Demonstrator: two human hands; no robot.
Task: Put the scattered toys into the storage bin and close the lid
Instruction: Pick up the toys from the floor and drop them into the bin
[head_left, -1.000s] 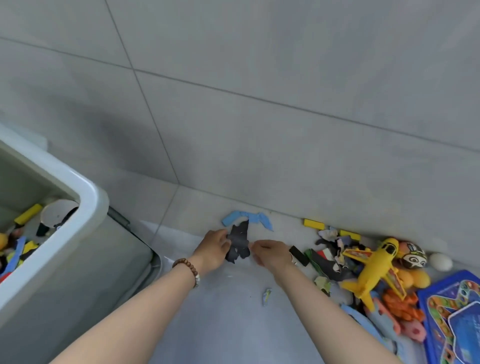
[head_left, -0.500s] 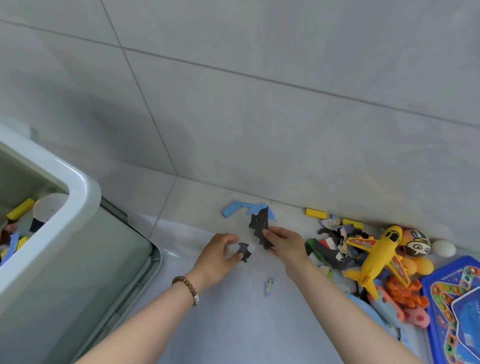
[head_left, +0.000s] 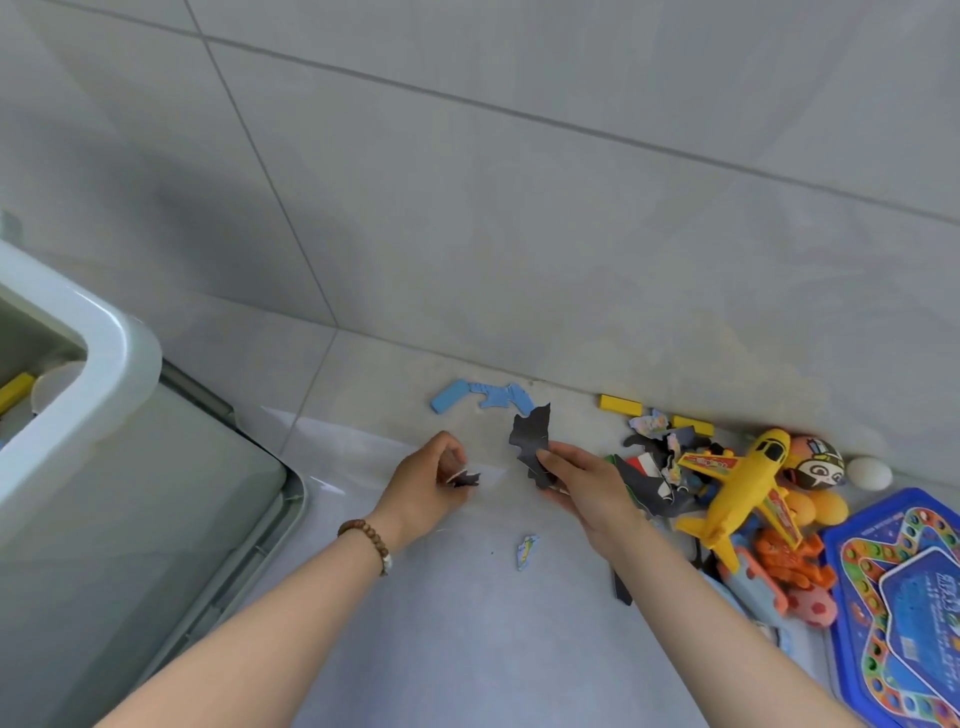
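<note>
The left hand (head_left: 426, 483) pinches a small dark puzzle piece (head_left: 466, 478), the right hand (head_left: 582, 488) a larger jagged dark piece (head_left: 531, 441). The white plastic storage bin (head_left: 104, 353) stands leftward, nearer the left hand.

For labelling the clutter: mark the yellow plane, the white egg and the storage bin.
yellow plane (head_left: 740, 491): head view, middle of its fuselage.
white egg (head_left: 868, 473): head view, centre of its shell.
storage bin (head_left: 106, 340): head view, rounded corner of its white rim.

storage bin (head_left: 119, 364) 1 | yellow plane (head_left: 748, 483) 1 | yellow blocks (head_left: 621, 404) (head_left: 693, 425) (head_left: 15, 391) 3 | game board (head_left: 893, 597) 1
</note>
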